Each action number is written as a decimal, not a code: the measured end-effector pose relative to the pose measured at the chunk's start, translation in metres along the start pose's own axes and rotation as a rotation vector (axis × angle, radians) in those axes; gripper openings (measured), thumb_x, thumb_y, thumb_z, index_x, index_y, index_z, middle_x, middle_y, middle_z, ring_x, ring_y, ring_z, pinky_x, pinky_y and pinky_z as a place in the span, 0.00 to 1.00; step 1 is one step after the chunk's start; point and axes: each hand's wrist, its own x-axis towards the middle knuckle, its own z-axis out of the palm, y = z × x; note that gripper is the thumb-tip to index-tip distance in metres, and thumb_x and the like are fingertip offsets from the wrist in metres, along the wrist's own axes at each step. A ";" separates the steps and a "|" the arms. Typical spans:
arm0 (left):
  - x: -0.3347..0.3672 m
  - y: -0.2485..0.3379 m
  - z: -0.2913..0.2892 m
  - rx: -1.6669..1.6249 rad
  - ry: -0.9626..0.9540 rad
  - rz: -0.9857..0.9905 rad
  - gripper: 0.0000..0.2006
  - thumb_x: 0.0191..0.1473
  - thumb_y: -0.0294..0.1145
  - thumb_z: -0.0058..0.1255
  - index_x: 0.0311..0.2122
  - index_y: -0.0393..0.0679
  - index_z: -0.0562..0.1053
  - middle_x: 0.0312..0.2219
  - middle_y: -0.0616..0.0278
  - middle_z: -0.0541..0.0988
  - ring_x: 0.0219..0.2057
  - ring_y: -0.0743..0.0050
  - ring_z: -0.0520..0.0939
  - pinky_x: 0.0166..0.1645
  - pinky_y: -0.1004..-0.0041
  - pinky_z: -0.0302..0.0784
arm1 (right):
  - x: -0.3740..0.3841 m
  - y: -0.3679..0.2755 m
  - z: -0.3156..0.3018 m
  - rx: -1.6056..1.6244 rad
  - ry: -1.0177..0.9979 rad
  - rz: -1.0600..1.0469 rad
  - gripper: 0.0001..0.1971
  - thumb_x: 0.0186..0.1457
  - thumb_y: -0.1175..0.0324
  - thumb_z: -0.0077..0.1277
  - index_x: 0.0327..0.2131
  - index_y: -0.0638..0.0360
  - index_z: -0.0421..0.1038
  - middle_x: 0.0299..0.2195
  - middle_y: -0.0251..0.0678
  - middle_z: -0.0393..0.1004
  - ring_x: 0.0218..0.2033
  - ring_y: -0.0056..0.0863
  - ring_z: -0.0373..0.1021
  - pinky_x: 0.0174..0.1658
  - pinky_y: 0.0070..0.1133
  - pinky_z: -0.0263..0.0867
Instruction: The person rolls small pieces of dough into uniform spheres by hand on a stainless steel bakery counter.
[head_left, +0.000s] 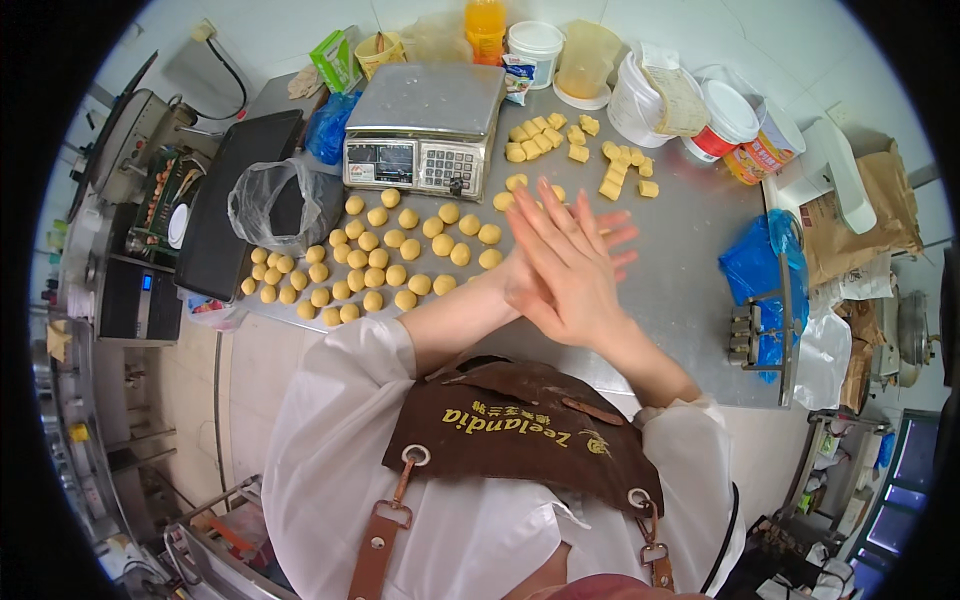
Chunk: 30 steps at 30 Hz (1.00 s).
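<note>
Palm against palm, my left hand (pixel 517 283) and my right hand (pixel 568 262) meet over the metal table, the right one on top. Their fingers are stretched out and cross at an angle. Whatever lies between the palms, if anything, is hidden. To the left spread many round yellow dough balls (pixel 395 238) in loose rows. Just beyond my fingertips lie a few dough pieces (pixel 516 182), partly covered by my hands. Farther back are cut, blocky dough pieces (pixel 541 134), with another cluster of dough chunks (pixel 614 178) to their right.
A digital scale (pixel 425 130) stands at the back, beside a clear plastic bag (pixel 283 207) and a black tray (pixel 215 225). White tubs (pixel 536 50), a pitcher (pixel 588 62) and an orange bottle (pixel 485 30) line the wall. A blue bag (pixel 752 270) and metal bracket (pixel 785 320) sit at the right edge.
</note>
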 end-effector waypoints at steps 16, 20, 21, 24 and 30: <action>0.003 0.029 -0.027 -0.324 0.166 -0.116 0.18 0.63 0.51 0.44 0.40 0.47 0.74 0.36 0.59 0.79 0.39 0.66 0.80 0.43 0.70 0.79 | -0.024 0.059 -0.011 -0.038 0.185 0.155 0.29 0.61 0.56 0.44 0.61 0.63 0.60 0.65 0.46 0.55 0.69 0.53 0.44 0.67 0.52 0.28; 0.021 0.002 0.014 -0.060 0.326 0.105 0.27 0.64 0.57 0.33 0.59 0.50 0.64 0.55 0.57 0.71 0.56 0.61 0.71 0.59 0.61 0.66 | -0.001 0.047 0.004 0.022 0.184 0.116 0.23 0.58 0.63 0.48 0.55 0.63 0.69 0.60 0.45 0.65 0.65 0.49 0.54 0.67 0.47 0.42; 0.026 0.000 0.016 -0.070 0.255 0.125 0.28 0.65 0.58 0.32 0.61 0.50 0.63 0.56 0.57 0.70 0.58 0.61 0.70 0.61 0.60 0.65 | 0.006 0.043 0.011 0.042 0.174 0.072 0.22 0.57 0.65 0.49 0.53 0.63 0.70 0.59 0.44 0.66 0.65 0.48 0.56 0.66 0.46 0.45; 0.020 0.010 0.022 -0.121 0.164 0.056 0.29 0.66 0.58 0.29 0.63 0.50 0.61 0.58 0.60 0.69 0.58 0.61 0.70 0.62 0.57 0.65 | -0.003 0.031 0.017 0.021 0.157 0.033 0.20 0.52 0.70 0.50 0.50 0.65 0.73 0.57 0.46 0.69 0.63 0.47 0.60 0.65 0.47 0.49; 0.022 -0.008 0.019 -0.158 0.184 -0.107 0.34 0.63 0.64 0.29 0.65 0.50 0.57 0.63 0.56 0.60 0.63 0.47 0.62 0.65 0.47 0.57 | -0.002 0.041 0.013 -0.027 0.234 0.122 0.23 0.54 0.65 0.50 0.53 0.61 0.71 0.58 0.47 0.68 0.64 0.47 0.57 0.66 0.48 0.44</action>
